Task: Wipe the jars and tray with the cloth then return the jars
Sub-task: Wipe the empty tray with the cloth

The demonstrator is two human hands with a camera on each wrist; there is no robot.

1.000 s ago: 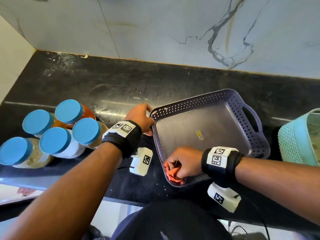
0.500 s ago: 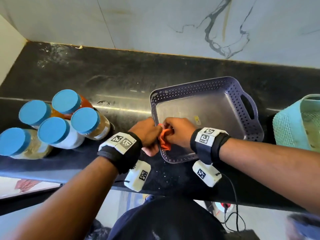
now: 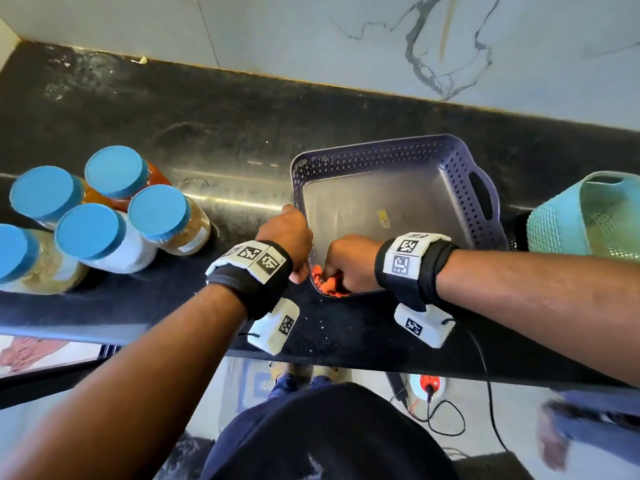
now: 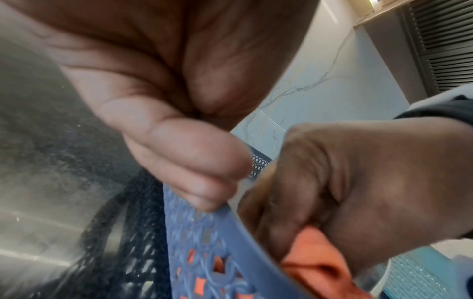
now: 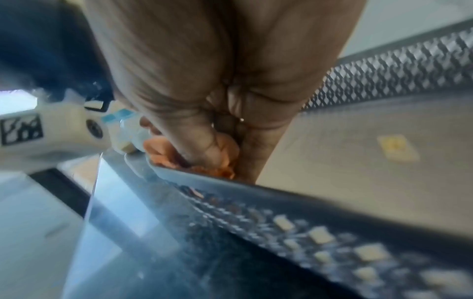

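Note:
A purple perforated tray (image 3: 460,157) stands empty on the black counter, slightly tilted. My right hand (image 3: 346,261) grips a bunched orange cloth (image 3: 327,284) and presses it into the tray's near left corner. The cloth (image 4: 314,269) shows under the right fist in the left wrist view and again as cloth (image 5: 158,148) at the rim in the right wrist view. My left hand (image 3: 289,233) pinches the tray's left rim (image 4: 212,218), right beside the cloth. Several jars (image 3: 159,209) with blue lids stand grouped on the counter to the left.
A teal woven basket (image 3: 588,216) sits just right of the tray. A marble wall backs the counter, whose front edge (image 3: 346,358) runs close below my wrists. A small yellow sticker (image 3: 382,218) lies on the tray floor.
My right hand has slid the cloth along the tray's left side, from the near corner up and back down to it. The left hand has shifted along the left rim, keeping its hold.

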